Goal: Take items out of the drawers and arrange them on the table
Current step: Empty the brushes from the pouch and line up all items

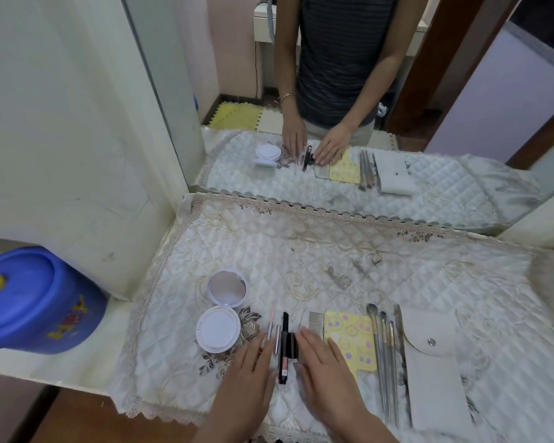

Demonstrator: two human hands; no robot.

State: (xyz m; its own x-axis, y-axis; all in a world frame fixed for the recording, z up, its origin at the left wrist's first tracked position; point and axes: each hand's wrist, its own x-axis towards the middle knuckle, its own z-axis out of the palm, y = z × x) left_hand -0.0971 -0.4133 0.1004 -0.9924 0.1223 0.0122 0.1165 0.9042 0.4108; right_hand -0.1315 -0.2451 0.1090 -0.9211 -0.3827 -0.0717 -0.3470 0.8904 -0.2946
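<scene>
Table (301, 251) under one quilted cloth | one pouch (435, 372) at 4 o'clock | one yellow card (349, 340) | one open compact (219, 314) at 9 | two hands, left (247, 378), right (327, 378), flat, fingers spread, flanking tubes | four brushes (384, 353) | one black tube (283, 346) center | two pink tubes (274, 334) | one comb (315, 318)

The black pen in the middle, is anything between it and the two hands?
Nothing visible. The black pen lies bare between the left hand and right hand. Only thin pink tubes lie beside it, on the left hand's side.
</scene>
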